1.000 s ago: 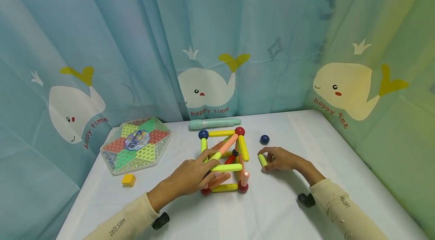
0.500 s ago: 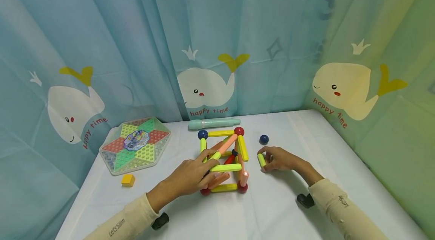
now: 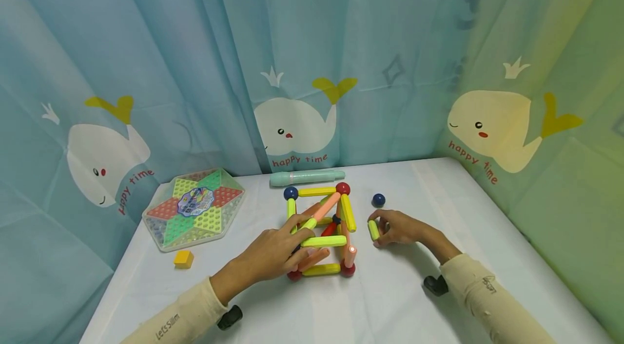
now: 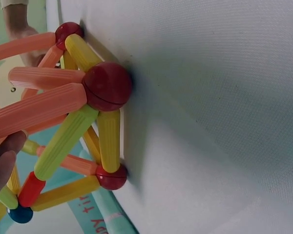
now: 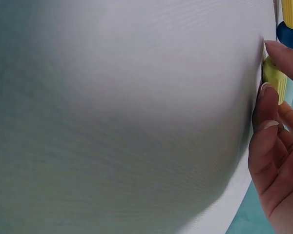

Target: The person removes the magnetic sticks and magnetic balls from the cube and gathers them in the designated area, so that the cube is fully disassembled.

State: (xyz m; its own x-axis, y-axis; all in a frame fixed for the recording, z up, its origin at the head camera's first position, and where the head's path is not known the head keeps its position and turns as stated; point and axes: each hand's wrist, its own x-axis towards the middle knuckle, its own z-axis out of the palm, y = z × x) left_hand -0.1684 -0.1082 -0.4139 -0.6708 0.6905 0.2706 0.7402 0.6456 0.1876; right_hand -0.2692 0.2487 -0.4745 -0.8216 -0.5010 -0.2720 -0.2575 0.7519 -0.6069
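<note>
- A cube-like frame of yellow, orange and red plastic rods joined by red and blue balls (image 3: 322,233) is seen standing near the middle of the white cloth-covered desk (image 3: 400,300).
- The left hand (image 3: 275,252) is laid against the near left side of the frame; its fingers are curled round a yellow-green rod and an orange rod there, as shown in the head view. In the left wrist view only a fingertip (image 4: 1,165) is caught at the edge, touching an orange rod.
- A short yellow-green plastic rod (image 3: 374,229) is pinched between the thumb and fingers of the right hand (image 3: 397,227), which rests on the desk just to the right of the frame. The rod is held apart from the frame, with its lower end at the desk surface; the same rod (image 5: 275,80) is seen against the cloth in the right wrist view.
- A loose dark blue ball (image 3: 378,200) is found on the desk just beyond the right hand, not touched by it.
- A pale green plastic tube (image 3: 307,176) is laid along the back edge of the desk, behind the frame.
- A hexagonal clear plastic game board with coloured triangles (image 3: 195,207) is placed at the far left of the desk, and a small yellow cube (image 3: 183,259) is set just in front of it.
- The desk is backed by a blue and green curtain printed with whales (image 3: 292,127).
</note>
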